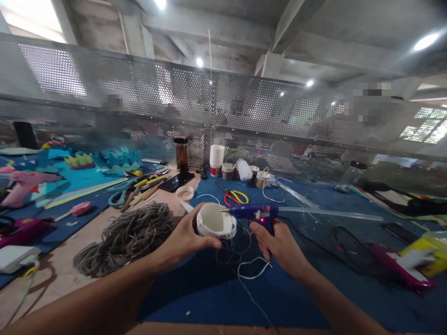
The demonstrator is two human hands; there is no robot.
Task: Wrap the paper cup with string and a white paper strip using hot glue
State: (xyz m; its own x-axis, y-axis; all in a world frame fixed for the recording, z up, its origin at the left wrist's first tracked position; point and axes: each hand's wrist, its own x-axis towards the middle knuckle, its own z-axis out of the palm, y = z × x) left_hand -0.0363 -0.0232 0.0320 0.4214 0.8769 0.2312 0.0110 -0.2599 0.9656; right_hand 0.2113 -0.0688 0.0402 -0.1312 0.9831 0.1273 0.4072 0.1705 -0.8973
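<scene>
My left hand (pixel 186 238) is closed round a white paper cup (pixel 213 221), tilted so its open mouth faces me. My right hand (pixel 277 242) grips a blue hot glue gun (pixel 253 212) whose red light is on. Its metal nozzle points left and sits at the cup's upper right rim. A clear glue stick (pixel 331 213) juts out of the gun's back to the right. Loose white and grey cord (pixel 251 267) lies on the blue table cover (pixel 223 293) under both hands.
A heap of grey cord (pixel 129 235) lies left of my hands. Red-and-yellow scissors (pixel 235 197), a stack of paper cups (pixel 216 159), a dark jar (pixel 182 153) and tape rolls stand behind. Coloured foam shapes (pixel 70 172) lie far left; a perforated metal screen (pixel 223 111) closes the back.
</scene>
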